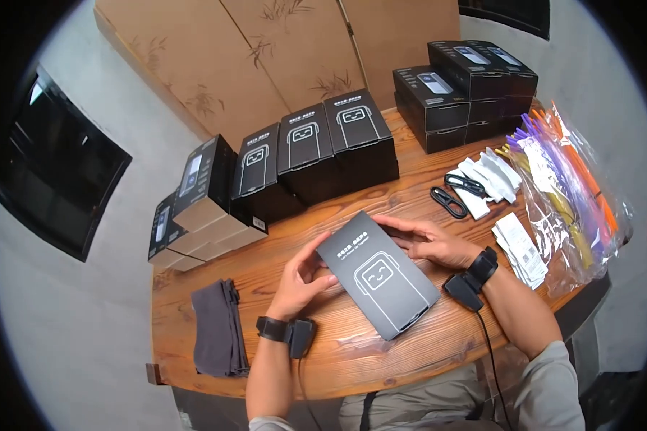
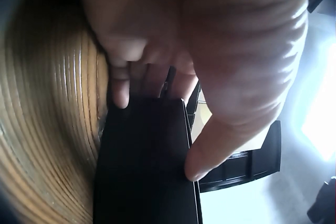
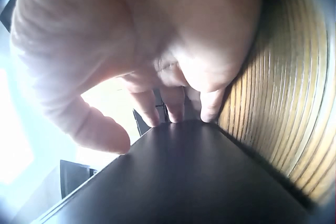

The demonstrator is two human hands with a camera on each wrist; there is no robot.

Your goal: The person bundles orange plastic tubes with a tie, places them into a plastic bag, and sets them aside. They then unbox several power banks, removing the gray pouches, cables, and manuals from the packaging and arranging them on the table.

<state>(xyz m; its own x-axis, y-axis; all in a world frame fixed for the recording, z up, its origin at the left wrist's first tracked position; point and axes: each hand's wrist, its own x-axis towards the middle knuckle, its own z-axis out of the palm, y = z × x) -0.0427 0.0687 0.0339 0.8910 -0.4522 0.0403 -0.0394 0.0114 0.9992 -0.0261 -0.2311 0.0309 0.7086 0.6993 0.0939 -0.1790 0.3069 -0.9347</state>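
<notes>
A black box with a white line-drawn smiling face lies tilted on the wooden table, its printed side up. The left hand holds its left side; in the left wrist view the thumb of the left hand rests on the edge of the box and the fingertips press its side. On the right, the right hand holds the upper right side. The right wrist view shows the thumb of the right hand at the top edge of the box, with several fingertips against its side.
More black boxes line the table's back, with others stacked at the left and back right. A dark folded cloth lies left. Black cables, white packets and a clear bag of coloured items lie right.
</notes>
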